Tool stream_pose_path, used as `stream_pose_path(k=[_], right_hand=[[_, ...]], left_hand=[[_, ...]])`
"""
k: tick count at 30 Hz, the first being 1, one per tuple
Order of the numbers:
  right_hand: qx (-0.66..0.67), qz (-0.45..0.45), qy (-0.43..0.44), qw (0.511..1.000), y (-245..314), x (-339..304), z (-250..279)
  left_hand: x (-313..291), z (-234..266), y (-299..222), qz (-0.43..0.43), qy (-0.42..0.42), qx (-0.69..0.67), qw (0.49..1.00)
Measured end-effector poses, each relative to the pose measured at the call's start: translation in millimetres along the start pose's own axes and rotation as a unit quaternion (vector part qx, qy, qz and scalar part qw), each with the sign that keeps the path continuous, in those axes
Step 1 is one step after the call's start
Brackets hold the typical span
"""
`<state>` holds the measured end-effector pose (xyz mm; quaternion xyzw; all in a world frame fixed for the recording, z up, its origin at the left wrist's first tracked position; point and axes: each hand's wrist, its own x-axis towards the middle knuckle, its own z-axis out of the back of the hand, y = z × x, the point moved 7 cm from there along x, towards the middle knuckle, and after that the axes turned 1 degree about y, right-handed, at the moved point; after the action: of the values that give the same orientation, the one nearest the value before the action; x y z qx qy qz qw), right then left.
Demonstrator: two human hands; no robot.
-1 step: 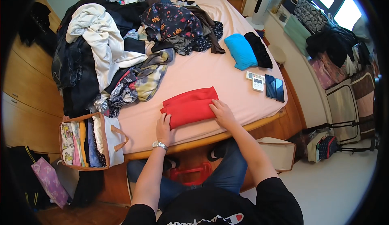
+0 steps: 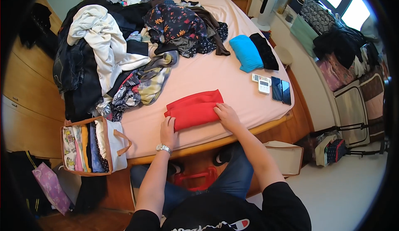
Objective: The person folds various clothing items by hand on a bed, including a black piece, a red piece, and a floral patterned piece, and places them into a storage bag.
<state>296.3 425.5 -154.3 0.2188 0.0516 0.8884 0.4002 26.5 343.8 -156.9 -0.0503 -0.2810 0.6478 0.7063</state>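
A red garment [image 2: 195, 111], folded into a wide flat bundle, lies on the pink bed sheet near the bed's front edge. My left hand [image 2: 168, 129] grips its near left end, fingers on the cloth. At the right end my right hand [image 2: 227, 116] holds the fabric, fingertips over its top edge. The undersides of both hands are hidden. Left of my left hand is a white fabric storage box [image 2: 115, 148] with brown trim, filled with folded clothes standing in a row.
A large heap of loose clothes [image 2: 99, 44] covers the bed's left and far side. Folded blue [image 2: 246, 53] and black [image 2: 264, 51] clothes lie at the right, near a white timer [image 2: 264, 85] and a folding phone [image 2: 281, 90]. Another box [image 2: 286, 159] sits below the bed's edge.
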Motion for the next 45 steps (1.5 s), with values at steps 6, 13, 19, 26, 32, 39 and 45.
stream_pose_path(k=[6,13,19,26,32,39,45], right_hand=[[0.124,-0.098,0.245,0.957,-24.4,3.5,0.0],[0.283,-0.412,-0.146,0.854,-47.5,5.7,-45.3],[0.087,-0.433,-0.010,0.897,-56.0,25.6,-52.9],[-0.043,-0.335,-0.136,0.931,-29.6,48.7,-23.8],[0.043,0.023,0.075,0.996,46.2,81.5,-53.8],[-0.036,-0.140,0.090,0.985,-34.8,36.8,-45.3],[-0.005,-0.359,-0.156,0.920,30.3,-36.4,-47.4]], left_hand=[[14.8,26.5,12.1,0.048,0.207,-0.124,0.969],[24.6,-27.5,50.4,0.273,-0.150,-0.287,0.906],[32.9,-48.2,76.0,0.350,-0.068,-0.090,0.930],[56.2,-24.2,53.5,0.185,-0.144,-0.033,0.972],[71.4,-33.5,-2.1,-0.103,0.101,0.091,0.985],[62.4,-47.4,21.6,-0.104,0.152,0.140,0.973],[68.4,-33.9,13.3,-0.095,0.138,0.213,0.963]])
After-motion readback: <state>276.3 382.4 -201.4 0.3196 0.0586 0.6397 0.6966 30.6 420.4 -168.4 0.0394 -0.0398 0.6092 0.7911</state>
